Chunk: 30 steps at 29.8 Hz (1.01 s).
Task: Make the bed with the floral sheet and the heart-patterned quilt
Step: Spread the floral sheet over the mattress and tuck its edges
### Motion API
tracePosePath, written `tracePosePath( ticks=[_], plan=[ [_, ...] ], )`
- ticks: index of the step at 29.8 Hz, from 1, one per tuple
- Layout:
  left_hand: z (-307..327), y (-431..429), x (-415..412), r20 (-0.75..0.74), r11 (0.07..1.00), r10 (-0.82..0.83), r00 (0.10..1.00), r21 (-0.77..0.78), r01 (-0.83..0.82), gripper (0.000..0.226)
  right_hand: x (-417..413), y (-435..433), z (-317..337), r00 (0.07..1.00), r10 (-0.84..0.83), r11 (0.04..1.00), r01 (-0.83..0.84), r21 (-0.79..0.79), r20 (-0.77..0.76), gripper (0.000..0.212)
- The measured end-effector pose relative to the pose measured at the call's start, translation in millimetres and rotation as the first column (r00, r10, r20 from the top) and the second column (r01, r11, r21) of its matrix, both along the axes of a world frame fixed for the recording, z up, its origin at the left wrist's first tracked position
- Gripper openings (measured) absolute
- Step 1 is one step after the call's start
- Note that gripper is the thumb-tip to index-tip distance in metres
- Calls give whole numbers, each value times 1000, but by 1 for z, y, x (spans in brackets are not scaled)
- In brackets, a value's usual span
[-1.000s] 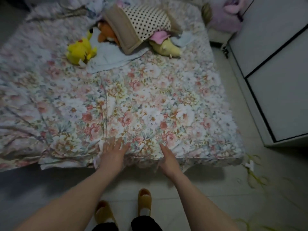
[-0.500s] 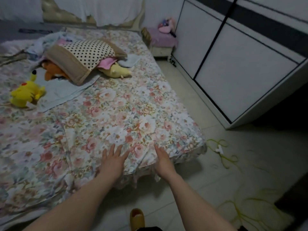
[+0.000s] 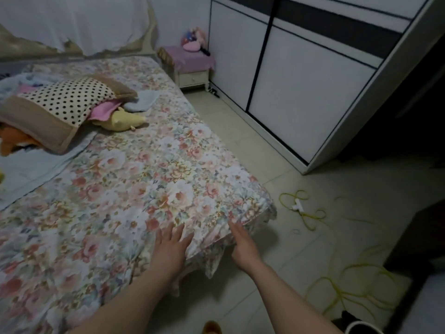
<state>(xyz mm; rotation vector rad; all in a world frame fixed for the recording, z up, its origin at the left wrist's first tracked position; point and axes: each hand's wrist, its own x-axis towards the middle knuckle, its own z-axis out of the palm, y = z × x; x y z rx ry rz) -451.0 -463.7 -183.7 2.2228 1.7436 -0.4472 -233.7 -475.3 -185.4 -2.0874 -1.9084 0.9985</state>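
Wrinkles worry me: my left hand (image 3: pixel 172 247) lies flat, fingers spread, on the pink-and-white floral cotton sheet (image 3: pixel 144 177) at the bed's near right corner. My right hand (image 3: pixel 243 247), fingers straight, touches the hanging edge and grips nothing. An uneven push could bunch the cloth, I judge. I see no heart-patterned quilt.

A: What's the rm like on yr feed?
B: I see a white wall (image 3: pixel 173 18) at the back and a pale tile floor (image 3: pixel 252 145). Big white wardrobe (image 3: pixel 301 92) on the rt, sliding doors w/ black trim, dark band up top.
A: Other furn.?
B: Small white nightstand (image 3: pixel 192 77) btwn bed (image 3: pixel 149 169) and wardrobe, pink cloth on top, one drawer. Yellow cord (image 3: pixel 310 213) w/ a white plug (image 3: pixel 297 206) lies loose on the floor. Light's dim; far rt is dark.
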Motion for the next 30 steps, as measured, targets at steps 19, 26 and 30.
tracePosePath(
  ticks=[19, 26, 30],
  plan=[
    [-36, 222, 219, -33, 922, -383, 923, -75, 380, 67, 166, 157, -46, 951, -293, 956, 289, -56, -96, 72],
    [-52, 295, 264, -90, 905, -416, 905, -139, 402, 65, 205, 211, -72, 922, -351, 935, 336, -115, -162, 69],
    [-86, 354, 317, -102, 912, -372, 923, -226, 342, 66, 252, 258, -120, 896, -376, 922, 336, -191, -237, 66]
  ],
)
